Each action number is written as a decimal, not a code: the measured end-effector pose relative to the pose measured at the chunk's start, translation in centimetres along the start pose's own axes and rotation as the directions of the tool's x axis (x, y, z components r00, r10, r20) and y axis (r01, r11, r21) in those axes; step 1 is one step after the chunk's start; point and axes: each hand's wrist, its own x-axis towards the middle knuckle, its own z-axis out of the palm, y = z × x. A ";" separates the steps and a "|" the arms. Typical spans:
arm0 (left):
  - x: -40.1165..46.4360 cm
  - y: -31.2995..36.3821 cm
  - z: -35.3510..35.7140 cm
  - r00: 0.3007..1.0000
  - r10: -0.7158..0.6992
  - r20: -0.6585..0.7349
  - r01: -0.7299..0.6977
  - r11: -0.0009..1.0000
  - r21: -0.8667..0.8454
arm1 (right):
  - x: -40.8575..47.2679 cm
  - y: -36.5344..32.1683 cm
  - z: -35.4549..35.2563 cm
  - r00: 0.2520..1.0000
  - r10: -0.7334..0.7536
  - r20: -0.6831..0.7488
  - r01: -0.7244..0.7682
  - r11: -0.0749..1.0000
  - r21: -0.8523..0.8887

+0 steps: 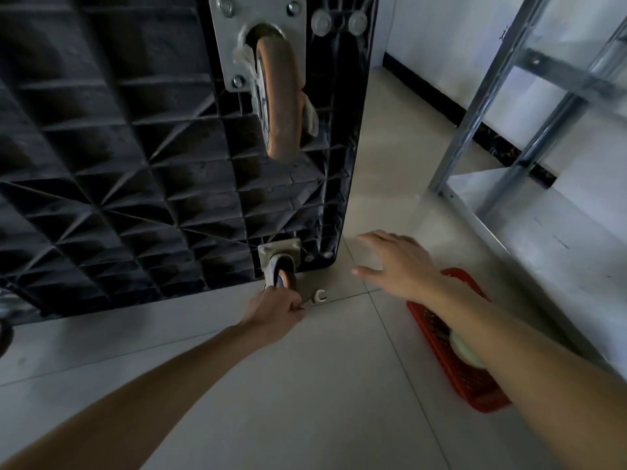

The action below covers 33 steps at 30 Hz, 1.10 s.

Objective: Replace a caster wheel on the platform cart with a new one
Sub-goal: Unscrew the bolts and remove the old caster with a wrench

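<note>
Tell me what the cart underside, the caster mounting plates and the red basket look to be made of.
Cart underside: apparently moulded black plastic, matte, judging by its ribbed triangular grid. Upper mounting plate and lower mounting plate: likely dull grey metal, flat, the upper one showing bolt heads at its corners. Red basket: probably plastic, given its fine moulded mesh.

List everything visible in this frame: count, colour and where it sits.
platform cart: one, black ribbed underside, stood on edge on the floor, left and centre.
caster wheels: two, orange tread on grey plates; upper one near top, lower one at the cart's bottom corner.
wrench: one, silver, open-ended, by the lower caster.
basket: one, red, on the floor at right, holding a pale round item.
metal rack: one, silver, far right.
floor: beige tiles.
left hand: grip on the wrench.
right hand: open, above the floor.
</note>
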 end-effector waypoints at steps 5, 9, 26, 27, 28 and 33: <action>-0.1 -0.5 3.9 0.997 -0.047 0.060 0.050 0.997 -0.054 | -0.8 0.0 6.3 0.993 -0.004 0.119 0.002 1.000 0.018; 0.0 -1.0 7.4 0.995 -0.055 0.081 0.062 0.995 -0.081 | -1.5 0.1 10.2 0.983 -0.001 0.183 -0.005 0.999 0.031; -0.3 -2.9 11.2 0.997 0.046 0.070 -0.052 0.994 0.099 | -1.3 -1.0 15.6 0.972 -0.052 0.227 0.042 0.998 0.051; -0.4 -2.8 10.9 0.996 0.048 0.073 -0.055 0.993 0.101 | -1.2 -1.1 15.5 0.973 -0.053 0.225 0.044 0.998 0.046; -0.6 -2.7 10.6 0.996 0.052 0.070 -0.059 0.993 0.105 | -1.1 -1.2 15.4 0.973 -0.052 0.223 0.045 0.998 0.040; -1.0 -2.0 6.8 0.995 0.100 -0.019 -0.098 0.990 0.098 | -0.7 -1.2 13.1 0.979 -0.041 0.201 0.041 0.999 0.003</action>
